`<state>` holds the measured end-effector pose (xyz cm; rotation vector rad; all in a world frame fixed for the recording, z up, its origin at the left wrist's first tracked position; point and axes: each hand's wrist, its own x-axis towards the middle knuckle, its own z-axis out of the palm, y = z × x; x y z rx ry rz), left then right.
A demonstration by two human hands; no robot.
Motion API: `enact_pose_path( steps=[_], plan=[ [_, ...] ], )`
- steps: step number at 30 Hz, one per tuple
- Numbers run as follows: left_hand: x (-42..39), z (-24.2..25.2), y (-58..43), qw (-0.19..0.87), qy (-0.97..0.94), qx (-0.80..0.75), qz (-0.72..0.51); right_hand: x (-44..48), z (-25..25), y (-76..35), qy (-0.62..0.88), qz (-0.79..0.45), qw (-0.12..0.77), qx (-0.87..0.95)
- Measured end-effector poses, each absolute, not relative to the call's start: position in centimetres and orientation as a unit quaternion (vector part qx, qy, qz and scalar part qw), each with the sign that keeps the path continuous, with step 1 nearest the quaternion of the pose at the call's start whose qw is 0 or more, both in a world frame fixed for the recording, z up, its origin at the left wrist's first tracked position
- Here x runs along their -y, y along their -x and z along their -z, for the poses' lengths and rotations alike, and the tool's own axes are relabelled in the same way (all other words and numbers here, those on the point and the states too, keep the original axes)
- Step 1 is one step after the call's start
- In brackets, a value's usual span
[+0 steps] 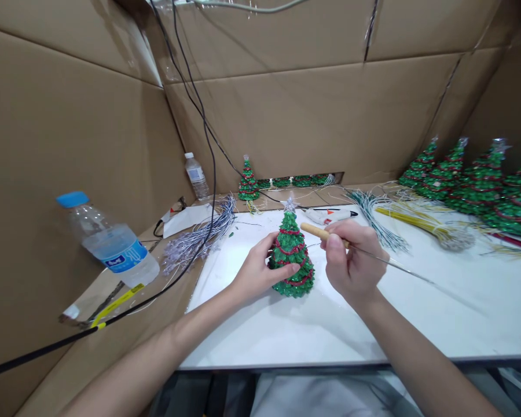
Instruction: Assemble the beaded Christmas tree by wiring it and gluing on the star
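Head camera, looking down at a white table top (330,330) walled in by cardboard. At the centre of the frame stands one small green tree (292,255) with red garlands and a clear star on top, upright on the table. The left hand (258,272) wraps its lower left side, thumb across the front, grasping it. The right hand (351,260) is clenched round a wooden-handled awl (325,234), the handle pointing up-left toward the tree, its thin metal shaft running out to the lower right.

Counted elsewhere: two water bottles, one (110,243) lying tilted at the left, one (197,175) upright further back; one more tree (248,180) standing at the back centre; at least four finished trees (473,179) in a row at the upper right; one glue gun (330,216) behind the hands; wire bundles (417,223) right of it.
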<state>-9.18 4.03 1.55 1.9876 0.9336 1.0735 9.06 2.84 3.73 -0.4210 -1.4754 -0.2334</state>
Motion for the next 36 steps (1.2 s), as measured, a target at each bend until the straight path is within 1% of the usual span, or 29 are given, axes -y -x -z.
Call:
enact_pose_path(
  steps=[5,7,10,12,14,16,19,21,23,26,28,31,36],
  plan=[
    [-4.1,-1.4,9.2,0.328,-0.772,-0.366,-0.403,-2.9,-4.3,-8.9,0.260,0.097,0.631,0.724],
    [-4.1,-1.4,9.2,0.326,-0.773,-0.366,-0.403,-2.9,-4.1,-9.0,0.252,0.089,0.647,0.714],
    [-4.2,-1.4,9.2,0.325,-0.772,-0.370,-0.402,-3.0,-3.8,-9.2,0.224,0.078,0.708,0.665],
    [-4.2,-1.4,9.2,0.324,-0.770,-0.376,-0.401,-2.9,-3.7,-9.2,0.235,0.057,0.738,0.630],
    [-4.1,-1.4,9.3,0.325,-0.769,-0.375,-0.402,-2.7,-3.8,-9.1,0.272,0.008,0.750,0.603],
    [-4.1,-1.4,9.3,0.328,-0.770,-0.369,-0.404,-2.6,-4.3,-9.0,0.302,-0.071,0.750,0.584],
    [-4.1,-1.4,9.3,0.328,-0.771,-0.366,-0.406,-2.7,-5.0,-9.0,0.315,-0.182,0.723,0.587],
    [-4.1,-1.4,9.3,0.328,-0.769,-0.368,-0.407,-2.9,-5.3,-9.1,0.317,-0.212,0.700,0.604],
    [-4.1,-1.4,9.3,0.333,-0.767,-0.369,-0.405,-3.1,-5.6,-9.2,0.310,-0.191,0.699,0.616],
    [-4.1,-1.5,9.3,0.332,-0.769,-0.369,-0.403,-3.3,-5.8,-9.2,0.288,-0.111,0.719,0.623],
    [-4.1,-1.4,9.3,0.321,-0.772,-0.373,-0.403,-3.5,-5.7,-9.0,0.293,-0.083,0.698,0.648],
    [-4.2,-1.4,9.4,0.307,-0.776,-0.379,-0.399,-3.7,-5.5,-8.8,0.311,-0.088,0.657,0.681],
    [-4.1,-1.3,9.4,0.316,-0.775,-0.378,-0.395,-3.7,-5.4,-8.9,0.288,-0.045,0.703,0.648]
  ],
)
